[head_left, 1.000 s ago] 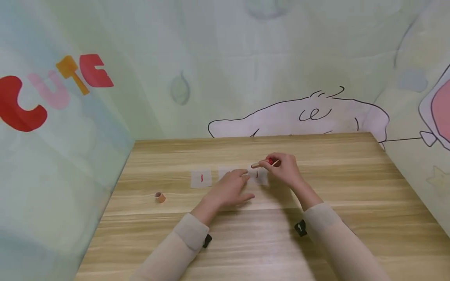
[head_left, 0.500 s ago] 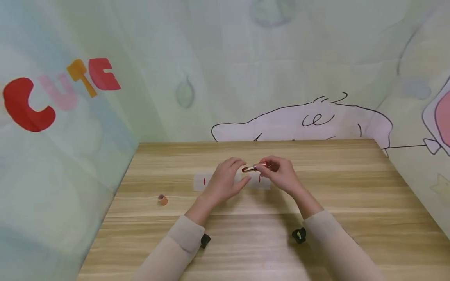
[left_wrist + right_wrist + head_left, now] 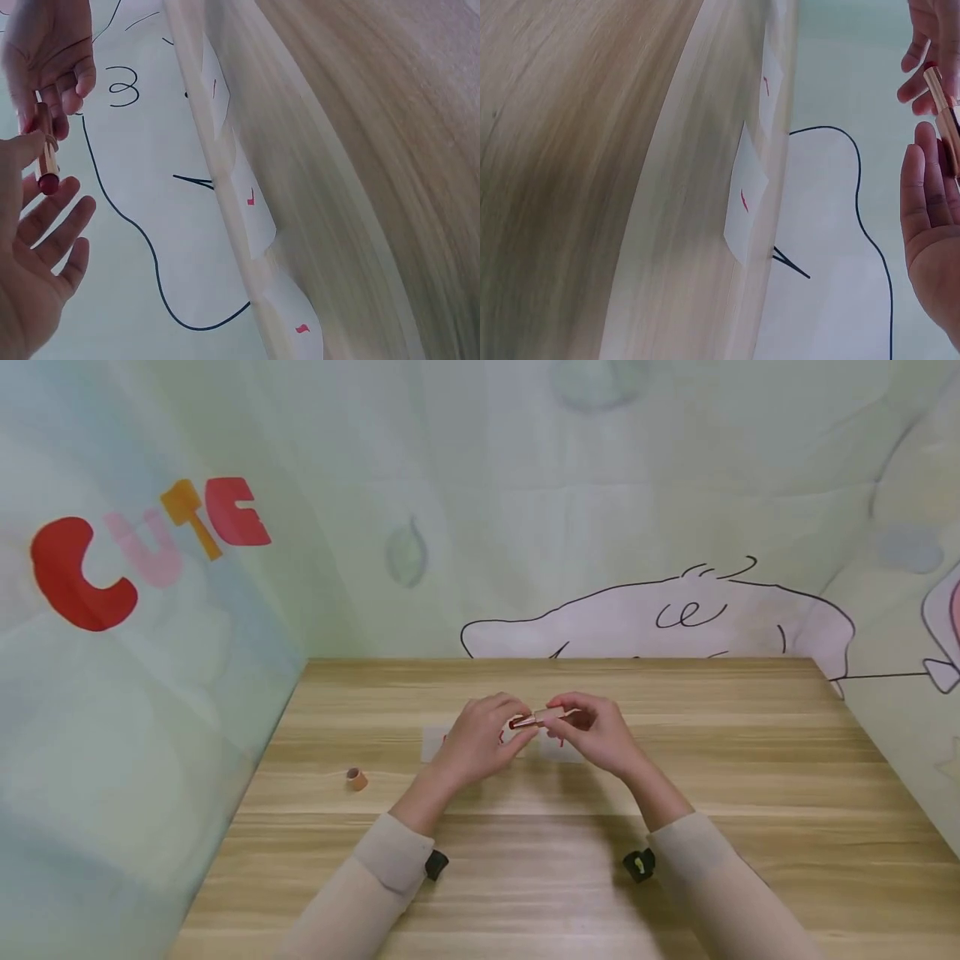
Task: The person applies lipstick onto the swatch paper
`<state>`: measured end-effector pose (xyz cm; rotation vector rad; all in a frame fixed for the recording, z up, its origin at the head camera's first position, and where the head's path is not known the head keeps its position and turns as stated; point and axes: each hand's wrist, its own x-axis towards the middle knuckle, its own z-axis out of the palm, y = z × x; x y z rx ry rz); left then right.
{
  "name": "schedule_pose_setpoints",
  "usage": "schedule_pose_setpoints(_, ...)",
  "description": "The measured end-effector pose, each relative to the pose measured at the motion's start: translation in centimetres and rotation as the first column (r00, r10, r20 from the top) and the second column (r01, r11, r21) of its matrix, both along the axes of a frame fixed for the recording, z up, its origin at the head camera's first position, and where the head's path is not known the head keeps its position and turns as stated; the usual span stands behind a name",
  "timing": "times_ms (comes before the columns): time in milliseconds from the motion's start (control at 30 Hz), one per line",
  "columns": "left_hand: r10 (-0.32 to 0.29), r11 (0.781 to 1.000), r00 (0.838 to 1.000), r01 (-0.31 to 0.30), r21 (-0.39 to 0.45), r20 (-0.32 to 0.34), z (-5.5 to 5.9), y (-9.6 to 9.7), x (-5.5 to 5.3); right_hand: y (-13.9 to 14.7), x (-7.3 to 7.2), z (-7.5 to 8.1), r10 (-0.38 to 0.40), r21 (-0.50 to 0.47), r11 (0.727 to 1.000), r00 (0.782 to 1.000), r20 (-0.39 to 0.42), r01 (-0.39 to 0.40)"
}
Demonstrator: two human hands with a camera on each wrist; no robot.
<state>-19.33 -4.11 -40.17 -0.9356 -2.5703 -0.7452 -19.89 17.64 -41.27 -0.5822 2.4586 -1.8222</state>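
Observation:
A lipstick (image 3: pixel 528 720) with a red tip and a gold-toned tube is held above the table between the two hands, its tip pointing left. My right hand (image 3: pixel 602 737) grips its base end. On the other side, my left hand (image 3: pixel 474 743) pinches the tube near the red tip; its thumb lies across the tube in the left wrist view. Beneath the hands lie white paper squares with red marks, one of them (image 3: pixel 746 193) plain in the right wrist view. A small copper-coloured cap (image 3: pixel 357 779) stands to the left.
The wooden table (image 3: pixel 525 893) reaches back to a printed cloth backdrop (image 3: pixel 360 552) with a drawn animal and coloured letters. Another marked paper (image 3: pixel 432 743) lies partly behind my left hand. A dark wrist camera (image 3: pixel 640 865) sits under the right sleeve.
My left hand has lifted off the papers and come up to the lipstick's tip end. The right hand has brought the lipstick slightly left, towards it. The view has shifted a little.

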Motion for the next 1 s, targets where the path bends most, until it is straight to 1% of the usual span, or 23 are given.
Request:
schedule_pose_setpoints(200,-0.009,1.0,0.999,0.007,-0.022,-0.05,0.6,-0.2,0.1,-0.2,0.2,0.6,0.037,-0.036,0.999,0.999,0.001,-0.037)
schedule_pose_setpoints(300,-0.022,0.999,0.996,0.019,-0.028,-0.089,0.7,-0.3,0.3,-0.2,0.2,1.0,0.067,-0.043,0.997,0.997,0.025,-0.066)
schedule_pose_setpoints(467,-0.033,0.999,0.983,0.025,-0.049,-0.181,0.8,-0.5,0.7,-0.3,0.3,1.8,0.113,-0.024,0.994,0.988,0.102,-0.111)
schedule_pose_setpoints(567,-0.036,0.997,0.976,0.022,-0.068,-0.215,0.9,-0.7,0.8,-0.4,0.4,2.2,0.125,-0.005,0.992,0.985,0.117,-0.125)
schedule_pose_setpoints(733,-0.03,0.995,0.976,0.008,-0.102,-0.214,1.3,-1.0,1.0,-0.6,0.5,2.3,0.149,-0.005,0.989,0.984,0.102,-0.149)
schedule_pose_setpoints(867,-0.013,0.992,0.983,-0.011,-0.126,-0.184,1.5,-1.3,1.2,-0.7,0.6,2.3,0.173,-0.018,0.985,0.981,0.089,-0.172)
schedule_pose_setpoints(1000,0.006,0.99,0.988,-0.028,-0.139,-0.157,1.5,-1.6,1.4,-0.9,0.8,2.2,0.18,0.006,0.984,0.982,0.061,-0.18)
